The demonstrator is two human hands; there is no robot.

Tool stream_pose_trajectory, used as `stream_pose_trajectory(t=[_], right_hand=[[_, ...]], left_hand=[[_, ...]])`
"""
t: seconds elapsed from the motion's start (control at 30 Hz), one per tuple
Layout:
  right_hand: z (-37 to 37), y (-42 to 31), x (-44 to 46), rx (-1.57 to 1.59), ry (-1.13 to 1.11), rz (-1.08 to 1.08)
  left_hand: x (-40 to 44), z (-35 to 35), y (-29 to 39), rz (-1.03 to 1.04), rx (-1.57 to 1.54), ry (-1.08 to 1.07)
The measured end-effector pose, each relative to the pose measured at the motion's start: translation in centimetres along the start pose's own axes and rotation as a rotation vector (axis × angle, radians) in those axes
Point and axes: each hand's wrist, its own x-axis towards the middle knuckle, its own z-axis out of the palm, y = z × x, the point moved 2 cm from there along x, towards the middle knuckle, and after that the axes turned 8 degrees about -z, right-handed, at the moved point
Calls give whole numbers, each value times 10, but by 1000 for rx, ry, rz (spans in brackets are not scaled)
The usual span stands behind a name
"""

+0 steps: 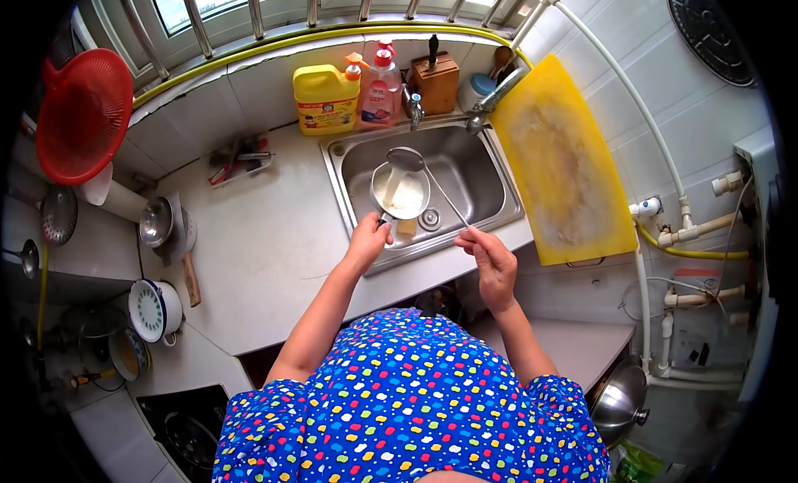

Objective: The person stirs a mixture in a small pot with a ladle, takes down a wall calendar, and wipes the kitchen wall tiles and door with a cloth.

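Observation:
Over the steel sink (474,167), my left hand (368,240) is closed round the dark handle of a small pan (402,199), which has something whitish inside. My right hand (490,263) grips the thin handle of a ladle (406,159), its fingers pinched together near the handle's end. The ladle's round head is at the pan's far rim. Below the pan, in the sink, lies a small yellowish block (406,228), beside the drain (430,219).
Behind the sink stand a yellow jug (326,101), a pink bottle (380,92), a knife block (435,82) and a tap (414,107). A yellow board (565,163) leans at the right. A red colander (84,117) hangs left; an enamel pot (155,311) stands below it.

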Motion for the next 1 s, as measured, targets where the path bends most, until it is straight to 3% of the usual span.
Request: stream_pose_trajectory(t=[0.07,0.17,0.27,0.33,0.37,0.4,0.47,0.53,0.9,0.97,1.0], right_hand=[[1,-5,7,-499,-233,-449],[1,2,5,-681,-338,-458],[11,13,-6,-798,-426,-319],[13,27,-12,-185,-95,156],[11,29,-15,-33,4,312],[10,31,-14,-33,6,313],[6,42,-16,388,213,577],[8,40,-18,445,218,571],[4,-10,-7,75,81,142],[2,-8,-4,-148,-26,-131],[1,-6,-3,-148,-28,-132]], left_hand=[[1,-1,-1,10,15,-10],[-1,2,-3,29,38,-4],[1,3,-3,57,58,35],[2,5,-4,60,82,68],[3,5,-6,67,87,71],[5,5,-8,74,94,72],[9,4,-13,62,106,44],[10,2,-10,50,121,23],[10,1,-4,32,47,-2],[11,-1,-5,34,43,4],[10,-2,-3,35,40,10]])
